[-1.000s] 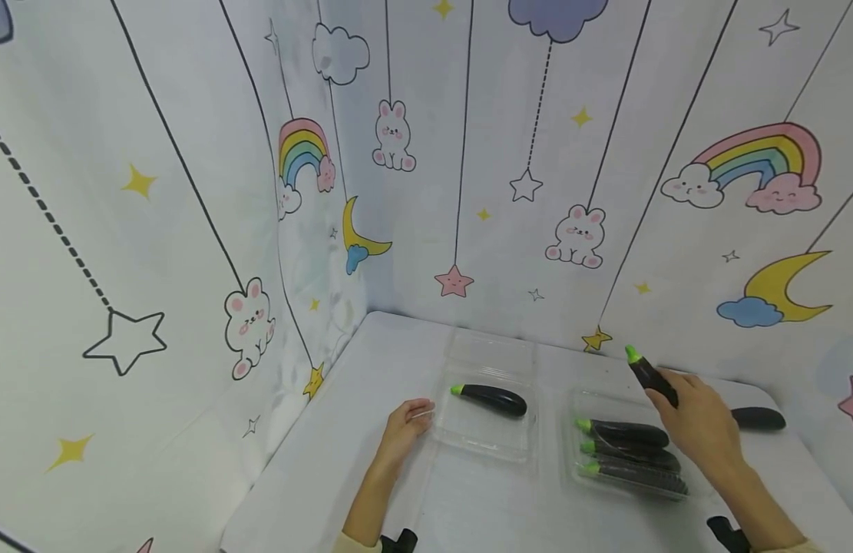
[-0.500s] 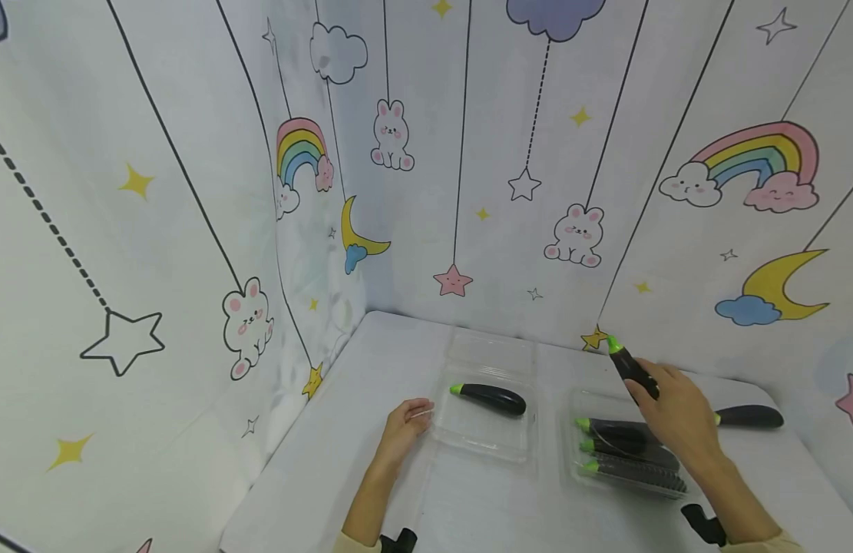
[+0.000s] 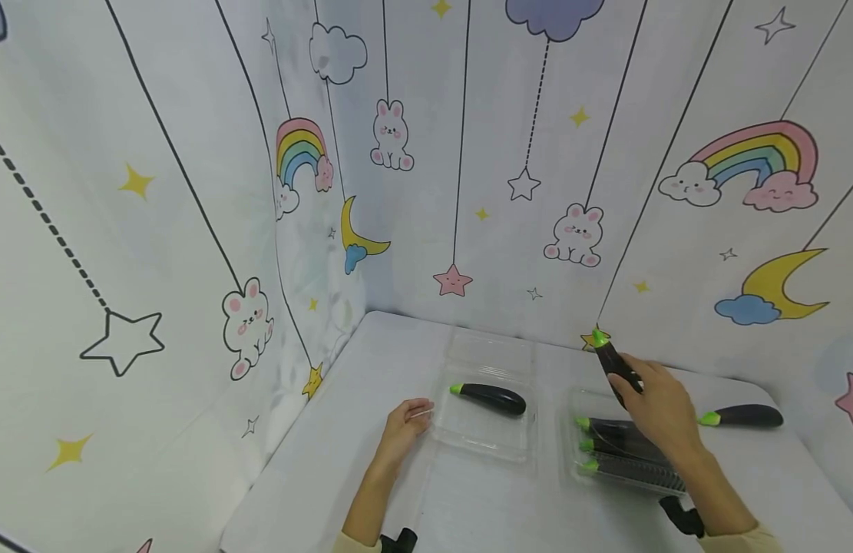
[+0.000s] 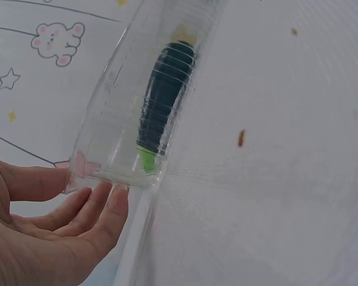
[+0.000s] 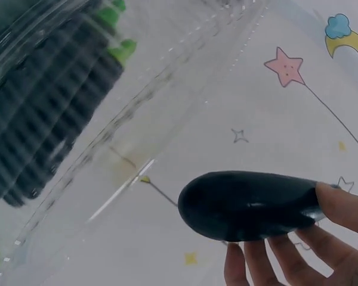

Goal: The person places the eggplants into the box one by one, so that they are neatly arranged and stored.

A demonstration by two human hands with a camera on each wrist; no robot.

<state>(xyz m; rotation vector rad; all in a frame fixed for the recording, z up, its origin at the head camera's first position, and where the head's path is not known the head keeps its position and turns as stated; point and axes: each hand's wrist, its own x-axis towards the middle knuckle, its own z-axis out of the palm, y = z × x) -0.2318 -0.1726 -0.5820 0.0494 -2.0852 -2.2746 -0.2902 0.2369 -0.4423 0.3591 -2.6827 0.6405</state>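
My right hand (image 3: 664, 411) holds a dark eggplant with a bright green stem end (image 3: 611, 362) above the back of the right-hand clear plastic box (image 3: 576, 472). In the right wrist view, thumb and fingers grip this eggplant (image 5: 244, 204) near one end, its rounded end free. Several eggplants (image 3: 636, 470) lie side by side in that box, partly behind my hand. My left hand (image 3: 401, 428) pinches the left edge of another clear plastic box (image 3: 484, 452), its lid folded back. One eggplant (image 3: 497, 399) lies in it, also seen through the box wall (image 4: 98, 143) in the left wrist view.
Another eggplant (image 3: 751, 415) lies loose on the white table (image 3: 481, 507), right of the boxes. Behind and to the left, a white patterned curtain (image 3: 412, 223) borders the table.
My right hand has moved left with the eggplant, across the back of the right-hand box. More of the loose eggplant now shows. My left hand and its box have stayed in place.
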